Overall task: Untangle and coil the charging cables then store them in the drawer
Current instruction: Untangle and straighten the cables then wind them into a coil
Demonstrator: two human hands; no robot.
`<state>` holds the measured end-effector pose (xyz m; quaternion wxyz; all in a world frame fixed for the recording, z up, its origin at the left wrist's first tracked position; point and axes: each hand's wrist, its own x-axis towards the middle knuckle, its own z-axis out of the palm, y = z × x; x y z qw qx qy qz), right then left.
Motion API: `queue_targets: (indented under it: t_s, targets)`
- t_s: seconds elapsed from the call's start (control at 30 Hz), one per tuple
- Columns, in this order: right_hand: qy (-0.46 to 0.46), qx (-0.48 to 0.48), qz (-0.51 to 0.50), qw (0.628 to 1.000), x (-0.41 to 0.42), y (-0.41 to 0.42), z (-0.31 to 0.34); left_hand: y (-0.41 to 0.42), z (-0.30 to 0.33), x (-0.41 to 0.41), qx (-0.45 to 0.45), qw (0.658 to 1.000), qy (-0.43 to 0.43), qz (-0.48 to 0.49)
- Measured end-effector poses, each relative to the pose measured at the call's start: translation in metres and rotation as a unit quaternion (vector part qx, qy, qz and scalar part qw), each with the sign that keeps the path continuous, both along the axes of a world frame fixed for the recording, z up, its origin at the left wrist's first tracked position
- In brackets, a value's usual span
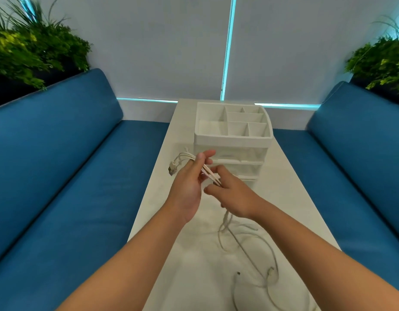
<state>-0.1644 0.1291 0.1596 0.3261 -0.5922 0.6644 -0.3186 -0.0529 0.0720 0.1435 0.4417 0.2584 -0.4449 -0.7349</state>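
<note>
Loose cables (250, 254) sprawl near table edge (149, 212); both hands (189, 182) apparently pinch bundle (211, 176).

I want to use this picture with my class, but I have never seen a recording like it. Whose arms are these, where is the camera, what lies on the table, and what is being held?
There is no machine here. A person wears a camera on the head, so the single picture looks forward and down along their own two arms. The left hand grips a bunch of white charging cables, with plug ends sticking out past it. The right hand pinches the same cables lower down. The rest of the cables trail in loose loops on the white table. Behind the hands stands a white organiser with open compartments on top and clear drawers below. Blue benches line both sides.
</note>
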Motion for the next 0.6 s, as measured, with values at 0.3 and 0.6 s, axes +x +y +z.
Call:
queue_targets:
  t_s: [0.3, 0.6]
  targets:
    - [-0.007, -0.089, 0.018, 0.996, -0.021, 0.014, -0.02, -0.014, 0.002, 0.019, 0.136, 0.981, 0.127, -0.058]
    - [-0.097, 0.037, 0.084, 0.991, -0.026, 0.016, -0.007, -0.002, 0.008, 0.007, -0.129, 0.975, -0.146, -0.104]
